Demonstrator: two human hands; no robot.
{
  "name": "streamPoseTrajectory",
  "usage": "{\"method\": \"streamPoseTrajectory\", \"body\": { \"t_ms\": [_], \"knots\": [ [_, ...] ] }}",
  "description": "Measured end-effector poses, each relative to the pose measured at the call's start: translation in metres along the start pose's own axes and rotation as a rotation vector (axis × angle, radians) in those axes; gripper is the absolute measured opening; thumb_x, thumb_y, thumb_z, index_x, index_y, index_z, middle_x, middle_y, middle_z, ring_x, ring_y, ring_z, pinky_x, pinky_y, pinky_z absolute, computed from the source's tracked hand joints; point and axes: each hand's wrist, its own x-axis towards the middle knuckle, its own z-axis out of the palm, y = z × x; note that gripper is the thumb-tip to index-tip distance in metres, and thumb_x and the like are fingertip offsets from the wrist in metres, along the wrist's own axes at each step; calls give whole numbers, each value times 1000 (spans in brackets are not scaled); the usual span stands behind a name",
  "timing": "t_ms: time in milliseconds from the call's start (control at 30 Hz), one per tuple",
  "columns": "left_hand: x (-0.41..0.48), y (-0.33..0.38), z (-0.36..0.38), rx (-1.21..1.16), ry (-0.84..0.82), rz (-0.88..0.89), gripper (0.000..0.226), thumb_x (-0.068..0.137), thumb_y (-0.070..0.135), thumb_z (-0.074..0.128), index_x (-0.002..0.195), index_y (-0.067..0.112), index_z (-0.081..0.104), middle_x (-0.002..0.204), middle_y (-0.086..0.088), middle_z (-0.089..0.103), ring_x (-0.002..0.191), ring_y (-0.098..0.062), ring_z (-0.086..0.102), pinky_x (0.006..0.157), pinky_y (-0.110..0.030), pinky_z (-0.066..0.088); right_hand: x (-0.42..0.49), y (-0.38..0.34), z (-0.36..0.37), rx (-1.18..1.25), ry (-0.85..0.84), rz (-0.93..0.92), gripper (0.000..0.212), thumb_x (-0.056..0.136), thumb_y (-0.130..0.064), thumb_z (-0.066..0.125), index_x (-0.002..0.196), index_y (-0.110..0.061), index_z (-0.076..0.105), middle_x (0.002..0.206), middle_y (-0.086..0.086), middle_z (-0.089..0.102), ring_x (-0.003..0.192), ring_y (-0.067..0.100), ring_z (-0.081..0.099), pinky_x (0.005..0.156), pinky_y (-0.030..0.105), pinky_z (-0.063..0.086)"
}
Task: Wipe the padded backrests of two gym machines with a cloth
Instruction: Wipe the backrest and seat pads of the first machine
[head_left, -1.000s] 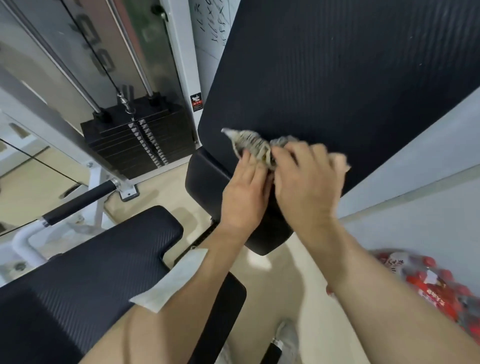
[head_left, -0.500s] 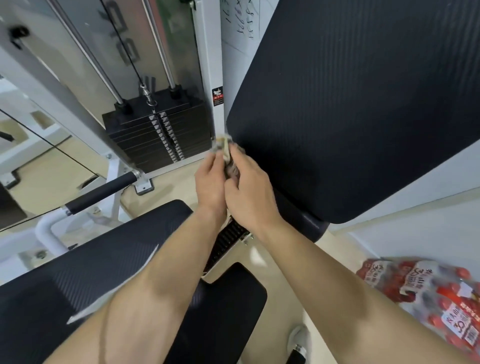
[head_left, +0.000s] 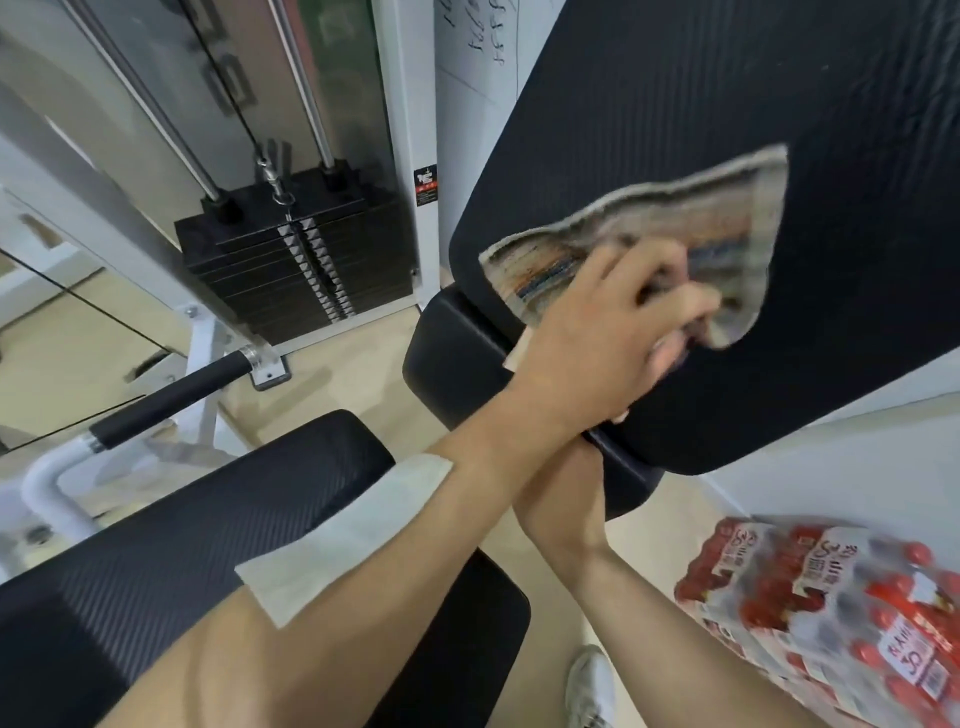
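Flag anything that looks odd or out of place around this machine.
A shrink-wrapped pack of red-capped bottles lies on the floor by the wall, beside the backrest. A pale rectangular patch is stuck on the left forearm. Nothing looks spilled or damaged.

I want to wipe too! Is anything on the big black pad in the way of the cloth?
Nothing visible is. The cloth already lies spread flat against the backrest, pressed there by the left hand. The padding above and beside it looks bare. The right hand is mostly hidden under the left arm.

Gym, weight stack (head_left: 291, 260), padded backrest (head_left: 675, 130), mirror (head_left: 78, 322)
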Motion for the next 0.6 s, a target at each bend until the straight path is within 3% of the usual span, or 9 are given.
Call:
{"method": "streamPoseTrajectory", "body": {
  "t_ms": [67,167,233,300,367,433,500,600],
  "knots": [
    [-34,-27,-3,115,-96,56,25,82,8,66,106,14,70,107,-17,65,84,-37,58,79,-42,49,8,-1,0,-21,-20,-9,13,82,-7,61,71,-13,66,70,-3,69,61,18,61,55,22,44],
    [-68,-63,-20,151,-96,-204,26,83,10,62,108,15,60,108,-15,61,93,-34,59,81,-46,51,14,-9,-5,51,-92,44,15,86,-7,57,93,-7,71,88,7,74,82,23,67,75,34,54],
    [-59,-60,-27,120,-50,-318,20,87,13,63,106,10,66,107,-13,60,96,-31,59,82,-47,51,13,-12,-5,58,-127,41,12,87,-9,57,87,-10,69,85,5,73,78,23,67,72,36,54],
    [-33,-36,-22,79,-28,-197,20,92,17,64,109,7,71,107,-14,63,96,-33,60,86,-45,49,13,-15,-5,120,-144,32,17,85,-11,59,69,-18,61,73,1,67,66,19,59,62,32,48],
    [-14,-15,-12,34,-61,-34,23,94,18,64,113,8,72,112,-14,64,98,-34,59,87,-42,48,12,-16,-3,164,-155,30,8,82,-9,67,75,-13,69,75,2,65,69,14,52,66,28,44],
    [-20,-23,-8,71,-91,2,25,92,16,63,115,12,70,115,-14,62,98,-34,57,84,-42,49,14,-17,1,155,-155,22,5,82,-8,66,81,-8,71,78,8,70,69,16,55,65,31,46],
    [-49,-57,-10,152,-68,-87,27,90,15,61,117,16,60,114,-15,59,99,-36,57,83,-45,51,16,-17,5,141,-172,23,11,84,-13,58,79,-12,68,78,6,71,71,22,62,64,34,49],
    [-100,-101,-28,182,-83,-455,25,97,21,53,120,11,50,119,-13,49,105,-30,55,89,-46,52,12,-17,10,99,-257,49,13,89,-10,55,91,-19,64,83,-4,69,79,17,64,72,33,53]
  ]
}}
